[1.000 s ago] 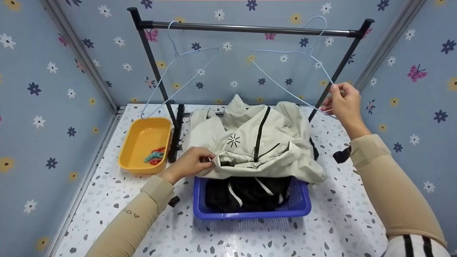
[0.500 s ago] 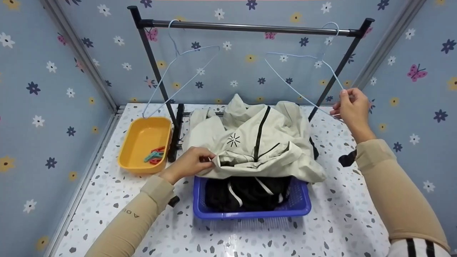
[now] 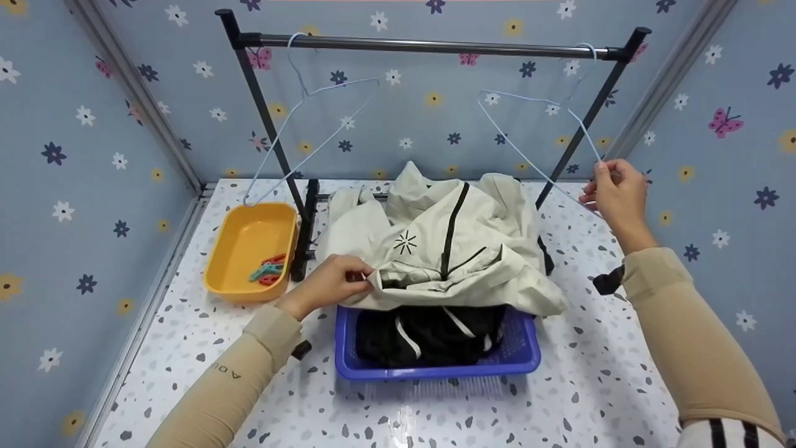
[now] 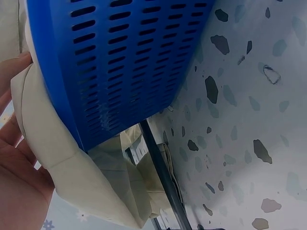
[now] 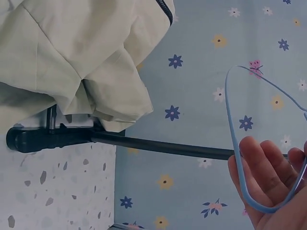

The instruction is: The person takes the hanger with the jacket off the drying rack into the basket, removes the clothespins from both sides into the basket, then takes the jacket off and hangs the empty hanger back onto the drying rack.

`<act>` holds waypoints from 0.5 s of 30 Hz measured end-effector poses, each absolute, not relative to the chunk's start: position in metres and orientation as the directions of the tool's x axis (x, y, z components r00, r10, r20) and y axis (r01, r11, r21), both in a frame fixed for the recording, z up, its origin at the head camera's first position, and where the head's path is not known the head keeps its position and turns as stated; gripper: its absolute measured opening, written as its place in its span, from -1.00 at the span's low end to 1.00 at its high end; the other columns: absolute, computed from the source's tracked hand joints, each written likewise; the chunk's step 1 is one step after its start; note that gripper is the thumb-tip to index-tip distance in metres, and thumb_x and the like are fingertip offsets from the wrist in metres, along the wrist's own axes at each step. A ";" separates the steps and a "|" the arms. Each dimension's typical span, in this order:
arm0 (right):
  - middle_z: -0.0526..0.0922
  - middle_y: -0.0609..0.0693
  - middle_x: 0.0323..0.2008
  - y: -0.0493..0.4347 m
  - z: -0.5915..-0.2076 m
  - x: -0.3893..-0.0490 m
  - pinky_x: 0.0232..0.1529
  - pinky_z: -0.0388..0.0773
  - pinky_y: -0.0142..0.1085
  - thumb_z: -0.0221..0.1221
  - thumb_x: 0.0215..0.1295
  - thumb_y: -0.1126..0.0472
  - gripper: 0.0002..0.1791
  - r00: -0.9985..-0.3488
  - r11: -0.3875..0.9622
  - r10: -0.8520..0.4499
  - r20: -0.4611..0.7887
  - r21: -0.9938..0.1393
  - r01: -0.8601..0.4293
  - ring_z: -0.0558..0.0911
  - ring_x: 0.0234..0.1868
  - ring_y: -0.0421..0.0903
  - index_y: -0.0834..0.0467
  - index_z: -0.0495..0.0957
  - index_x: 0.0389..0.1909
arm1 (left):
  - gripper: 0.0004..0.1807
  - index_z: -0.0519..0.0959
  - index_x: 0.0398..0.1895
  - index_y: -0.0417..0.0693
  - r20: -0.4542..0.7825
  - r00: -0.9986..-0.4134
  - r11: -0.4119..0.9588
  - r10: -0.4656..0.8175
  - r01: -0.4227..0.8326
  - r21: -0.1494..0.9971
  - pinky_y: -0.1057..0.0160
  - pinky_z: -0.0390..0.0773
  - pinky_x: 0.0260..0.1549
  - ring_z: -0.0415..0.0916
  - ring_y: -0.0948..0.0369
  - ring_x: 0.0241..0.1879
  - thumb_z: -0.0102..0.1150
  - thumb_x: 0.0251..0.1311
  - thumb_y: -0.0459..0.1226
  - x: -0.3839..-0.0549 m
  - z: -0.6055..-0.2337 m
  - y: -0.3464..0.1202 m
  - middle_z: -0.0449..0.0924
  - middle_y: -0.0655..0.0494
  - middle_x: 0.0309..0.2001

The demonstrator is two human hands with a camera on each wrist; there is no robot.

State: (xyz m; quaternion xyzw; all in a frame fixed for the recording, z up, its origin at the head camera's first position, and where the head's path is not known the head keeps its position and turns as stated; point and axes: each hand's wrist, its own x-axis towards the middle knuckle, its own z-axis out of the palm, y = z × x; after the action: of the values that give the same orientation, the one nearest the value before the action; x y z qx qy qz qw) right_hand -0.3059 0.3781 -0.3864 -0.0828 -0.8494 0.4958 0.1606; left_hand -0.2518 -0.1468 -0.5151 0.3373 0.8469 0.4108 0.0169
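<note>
A pale beige jacket (image 3: 485,218) with a black zip lies crumpled over a blue basket (image 3: 435,374). My left hand (image 3: 333,281) pinches the jacket's edge between thumb and fingers; the left wrist view shows the folded cloth (image 4: 53,139) beside the basket's slotted side. At the right end of the rack, my right hand (image 3: 622,194) grips the lower outer corner of a light blue wire hanger (image 5: 232,122). That hanger's hook sits over the bar (image 3: 423,45). In the right wrist view the wire's rounded end crosses in front of the curled fingers (image 5: 266,175).
Black clothing (image 3: 429,342) with white stripes lies in the basket. A second blue hanger (image 3: 297,74) hangs at the bar's left end. Below it stands a yellow tray (image 3: 252,233) holding several clothespins (image 3: 269,269). Patterned walls (image 3: 740,205) enclose the speckled tabletop (image 3: 273,398).
My right hand has shifted the hanger to the right along the bar, towards the rack's right post. My left hand and the jacket have stayed in place.
</note>
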 end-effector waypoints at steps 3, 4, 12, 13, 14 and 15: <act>0.65 -0.16 -0.38 0.379 -0.387 -0.306 -0.27 0.75 -0.44 -0.04 0.74 -0.14 -0.72 -0.934 0.498 0.302 0.190 -0.867 -0.015 0.75 -0.42 -0.27 -0.08 0.53 0.00 | -0.82 0.85 -0.09 -0.11 0.245 -0.774 0.441 0.584 0.556 0.705 0.23 0.69 -0.13 0.61 0.30 -0.26 0.40 0.29 -0.40 -0.251 -0.514 -0.147 0.82 0.01 -0.22; 0.65 -0.16 -0.38 0.379 -0.388 -0.306 -0.27 0.75 -0.43 -0.04 0.74 -0.15 -0.72 -0.934 0.500 0.303 0.192 -0.866 -0.016 0.75 -0.41 -0.27 -0.08 0.53 0.00 | -0.81 0.85 -0.08 -0.11 0.245 -0.774 0.442 0.584 0.556 0.704 0.22 0.69 -0.13 0.61 0.30 -0.26 0.40 0.28 -0.40 -0.251 -0.514 -0.147 0.82 0.01 -0.21; 0.68 -0.17 -0.34 0.381 -0.390 -0.304 -0.24 0.74 -0.46 0.00 0.72 -0.15 -0.72 -0.929 0.513 0.310 0.205 -0.858 -0.018 0.75 -0.37 -0.29 -0.07 0.55 0.01 | -0.80 0.84 -0.07 -0.14 0.238 -0.773 0.443 0.588 0.554 0.705 0.16 0.73 -0.11 0.64 0.26 -0.24 0.39 0.28 -0.41 -0.252 -0.515 -0.146 0.82 -0.02 -0.19; 0.69 -0.17 -0.34 0.381 -0.390 -0.304 -0.23 0.74 -0.48 0.01 0.72 -0.15 -0.72 -0.928 0.515 0.310 0.209 -0.857 -0.021 0.75 -0.36 -0.29 -0.06 0.55 0.02 | -0.80 0.84 -0.07 -0.14 0.240 -0.772 0.442 0.588 0.556 0.704 0.16 0.73 -0.11 0.65 0.25 -0.24 0.39 0.28 -0.41 -0.252 -0.515 -0.146 0.83 -0.02 -0.19; 0.69 -0.18 -0.33 0.381 -0.389 -0.304 -0.23 0.73 -0.49 0.03 0.71 -0.15 -0.71 -0.926 0.519 0.310 0.215 -0.854 -0.025 0.74 -0.35 -0.30 -0.05 0.56 0.03 | -0.80 0.84 -0.06 -0.14 0.241 -0.772 0.441 0.588 0.556 0.704 0.16 0.72 -0.11 0.65 0.23 -0.24 0.39 0.28 -0.41 -0.252 -0.516 -0.146 0.83 -0.03 -0.19; 0.69 -0.19 -0.32 0.381 -0.389 -0.304 -0.22 0.73 -0.50 0.05 0.70 -0.15 -0.71 -0.926 0.526 0.308 0.219 -0.850 -0.026 0.74 -0.34 -0.30 -0.05 0.56 0.04 | -0.80 0.84 -0.06 -0.14 0.243 -0.771 0.440 0.588 0.557 0.704 0.17 0.72 -0.11 0.66 0.22 -0.24 0.39 0.28 -0.41 -0.252 -0.516 -0.146 0.83 -0.03 -0.19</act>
State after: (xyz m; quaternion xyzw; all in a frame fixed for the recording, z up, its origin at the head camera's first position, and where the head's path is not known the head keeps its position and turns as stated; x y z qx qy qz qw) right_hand -0.3039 0.3808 -0.3886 -0.0825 -0.8559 0.4800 0.1742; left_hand -0.2522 -0.1465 -0.5160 0.3375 0.8484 0.4074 0.0190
